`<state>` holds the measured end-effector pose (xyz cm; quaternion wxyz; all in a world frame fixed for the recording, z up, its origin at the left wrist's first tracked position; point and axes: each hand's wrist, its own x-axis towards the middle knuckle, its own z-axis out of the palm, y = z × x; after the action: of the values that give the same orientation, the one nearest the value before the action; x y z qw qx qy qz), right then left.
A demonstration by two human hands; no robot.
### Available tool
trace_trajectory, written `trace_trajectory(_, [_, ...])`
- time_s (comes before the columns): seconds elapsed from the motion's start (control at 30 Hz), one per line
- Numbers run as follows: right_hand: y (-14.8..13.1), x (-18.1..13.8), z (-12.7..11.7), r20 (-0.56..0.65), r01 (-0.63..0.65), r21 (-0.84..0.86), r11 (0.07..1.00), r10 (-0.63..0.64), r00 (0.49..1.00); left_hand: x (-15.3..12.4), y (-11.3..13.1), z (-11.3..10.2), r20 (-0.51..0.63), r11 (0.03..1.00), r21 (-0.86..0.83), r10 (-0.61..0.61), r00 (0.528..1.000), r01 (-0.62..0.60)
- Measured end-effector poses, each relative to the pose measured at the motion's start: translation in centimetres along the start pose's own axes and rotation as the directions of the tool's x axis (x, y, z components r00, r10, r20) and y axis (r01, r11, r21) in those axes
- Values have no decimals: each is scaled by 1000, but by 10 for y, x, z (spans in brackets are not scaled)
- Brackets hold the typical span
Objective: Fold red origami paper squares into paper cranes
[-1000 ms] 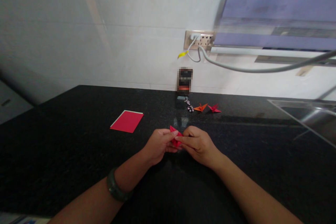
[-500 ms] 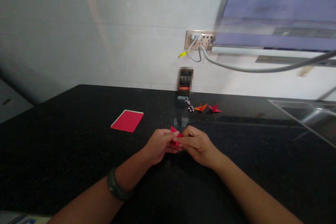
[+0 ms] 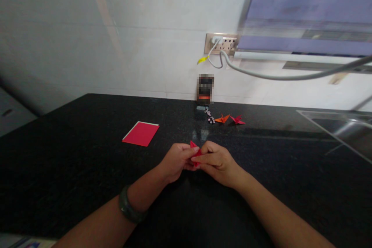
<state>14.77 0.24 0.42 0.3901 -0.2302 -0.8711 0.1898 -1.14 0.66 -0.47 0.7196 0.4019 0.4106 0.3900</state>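
A small folded red origami paper [image 3: 196, 153] is held between both hands above the dark countertop, one pointed tip sticking up. My left hand [image 3: 178, 161] pinches it from the left, thumb on top and fingers beneath. From the right, my right hand [image 3: 220, 164] grips its near edge between thumb and fingers. Much of the folded paper is hidden by the fingers. To the left lies a stack of red paper sheets [image 3: 141, 134], with a pale edge showing under the top one. Behind the hands stand an orange paper crane [image 3: 223, 119] and a red paper crane [image 3: 238, 120].
A pixelated dark object [image 3: 205, 89] leans against the wall, with a patterned strap [image 3: 209, 117] before it. A sink [image 3: 348, 131] is set into the black countertop [image 3: 87, 162] at right. A grey cable [image 3: 279, 76] runs from the wall socket [image 3: 221, 44].
My right hand has shifted slightly downward on the folded red paper, its fingers sliding along the lower edge. My left hand stays nearly in place.
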Motion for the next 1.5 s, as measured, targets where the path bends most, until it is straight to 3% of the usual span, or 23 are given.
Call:
trace_trajectory(0.73, [-7,2,-2,147,-35,-25,999,39,988,-5,6,8,-56,997,75,28,998,-23])
trace_trajectory(0.97, [-5,2,-1,92,6,-15,1000,-4,996,-4,6,7,-90,994,101,43,995,-34])
trace_trajectory(1.33, [-6,2,-4,119,8,-45,999,-2,993,-3,5,6,-118,987,144,91,989,-73])
trace_trajectory(1.5, [-8,2,-5,90,-23,17,1000,22,996,-1,3,3,-152,974,167,181,972,-155])
